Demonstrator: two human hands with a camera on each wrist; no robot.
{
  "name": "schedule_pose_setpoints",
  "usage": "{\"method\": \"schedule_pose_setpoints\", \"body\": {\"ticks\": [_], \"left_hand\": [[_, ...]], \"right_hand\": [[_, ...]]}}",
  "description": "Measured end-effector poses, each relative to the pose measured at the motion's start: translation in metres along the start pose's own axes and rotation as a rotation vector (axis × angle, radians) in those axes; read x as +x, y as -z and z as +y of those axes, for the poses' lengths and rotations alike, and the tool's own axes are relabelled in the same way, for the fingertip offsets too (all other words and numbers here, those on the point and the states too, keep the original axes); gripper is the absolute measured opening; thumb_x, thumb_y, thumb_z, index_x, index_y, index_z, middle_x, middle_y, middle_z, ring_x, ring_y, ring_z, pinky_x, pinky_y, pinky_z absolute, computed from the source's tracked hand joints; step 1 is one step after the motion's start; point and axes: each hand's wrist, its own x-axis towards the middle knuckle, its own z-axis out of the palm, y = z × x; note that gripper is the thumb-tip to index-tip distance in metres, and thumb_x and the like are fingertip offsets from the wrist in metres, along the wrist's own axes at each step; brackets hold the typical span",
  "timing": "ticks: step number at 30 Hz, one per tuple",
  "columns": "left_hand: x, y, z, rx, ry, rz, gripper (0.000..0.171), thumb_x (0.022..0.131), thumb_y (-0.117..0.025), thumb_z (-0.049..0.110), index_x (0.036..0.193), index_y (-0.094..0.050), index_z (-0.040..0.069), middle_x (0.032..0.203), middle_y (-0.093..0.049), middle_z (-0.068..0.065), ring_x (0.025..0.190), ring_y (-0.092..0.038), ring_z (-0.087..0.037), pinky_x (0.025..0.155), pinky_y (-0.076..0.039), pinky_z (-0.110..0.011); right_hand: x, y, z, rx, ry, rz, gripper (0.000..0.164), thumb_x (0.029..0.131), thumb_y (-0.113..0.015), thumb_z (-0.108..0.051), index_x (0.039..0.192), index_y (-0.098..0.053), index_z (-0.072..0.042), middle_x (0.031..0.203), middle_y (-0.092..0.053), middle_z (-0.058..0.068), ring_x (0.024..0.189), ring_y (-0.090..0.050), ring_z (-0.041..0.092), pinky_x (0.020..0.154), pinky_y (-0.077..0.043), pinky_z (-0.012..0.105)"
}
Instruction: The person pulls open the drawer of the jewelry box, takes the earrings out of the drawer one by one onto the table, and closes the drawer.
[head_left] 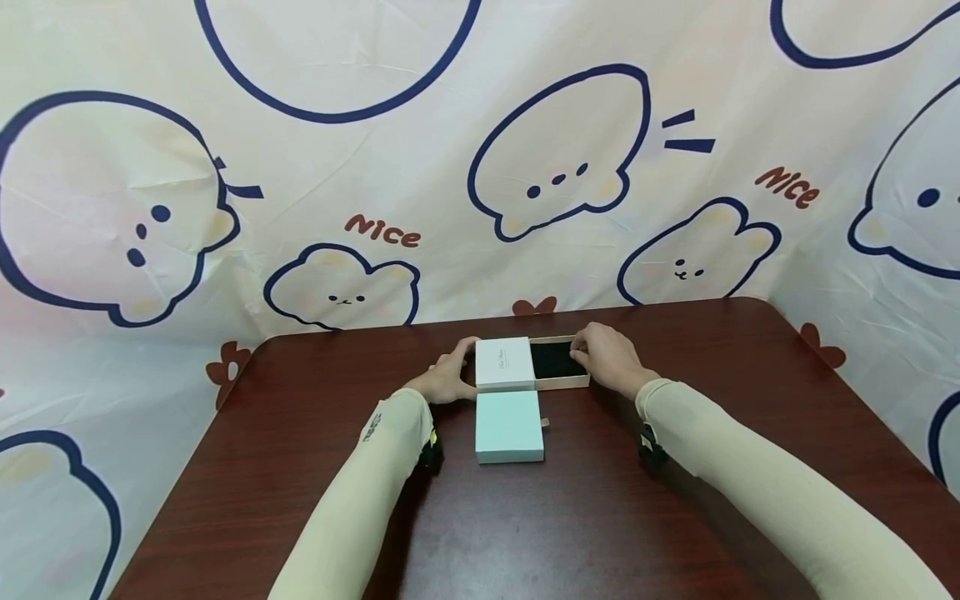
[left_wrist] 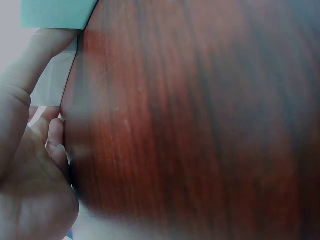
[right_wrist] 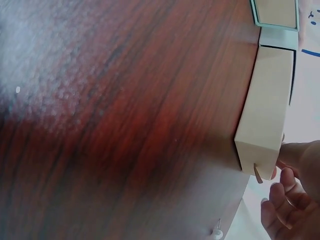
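Observation:
A white sleeve box [head_left: 504, 363] lies on the table with its cream drawer [right_wrist: 265, 95] pulled out rightward. A black lining [head_left: 552, 361] fills the drawer, and a small tab [right_wrist: 257, 173] sticks out of its end. My left hand [head_left: 447, 375] grips the sleeve's left side, thumb along the front and fingers behind. Over the drawer's right end, my right hand [head_left: 606, 354] reaches in with bent fingers; I cannot tell whether the fingertips pinch anything. A teal box [head_left: 510, 427] sits directly in front of the white one.
A small pale tab [head_left: 545, 423] juts from the teal box's right side. In the right wrist view, a tiny white piece with a thin metal pin [right_wrist: 217, 233] shows near the table's far edge. Behind the brown table [head_left: 480, 517] hangs a printed white cloth [head_left: 442, 183].

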Motion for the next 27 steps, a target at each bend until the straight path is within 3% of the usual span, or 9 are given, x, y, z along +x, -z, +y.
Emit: {"method": "schedule_pose_setpoints", "body": {"ticks": [14, 23, 27], "left_hand": [[0.001, 0.0, -0.002, 0.001, -0.006, 0.001, 0.095, 0.09, -0.078, 0.024, 0.159, -0.013, 0.021, 0.167, -0.019, -0.01, 0.147, -0.03, -0.039, 0.117, -0.02, -0.064], [0.002, -0.001, -0.003, 0.0, -0.006, 0.006, 0.093, 0.09, -0.077, 0.022, 0.159, -0.014, 0.021, 0.167, -0.018, -0.01, 0.147, -0.03, -0.04, 0.117, -0.019, -0.064], [0.003, -0.001, -0.004, -0.005, -0.008, 0.007, 0.093, 0.09, -0.078, 0.023, 0.159, -0.015, 0.021, 0.167, -0.019, -0.01, 0.147, -0.031, -0.04, 0.116, -0.019, -0.065]], "right_hand": [[-0.001, 0.006, -0.005, 0.0, -0.01, 0.004, 0.015, 0.097, -0.068, -0.016, 0.104, -0.077, -0.006, 0.102, -0.07, 0.011, 0.085, -0.062, 0.022, 0.076, -0.056, 0.041], [-0.003, 0.01, -0.002, 0.029, -0.016, 0.003, 0.015, 0.098, -0.067, -0.016, 0.106, -0.076, -0.006, 0.106, -0.07, 0.012, 0.091, -0.065, 0.023, 0.08, -0.057, 0.043], [-0.002, 0.011, 0.0, 0.042, -0.013, 0.011, 0.016, 0.097, -0.068, -0.016, 0.106, -0.076, -0.005, 0.104, -0.071, 0.011, 0.087, -0.066, 0.022, 0.074, -0.057, 0.04]]}}
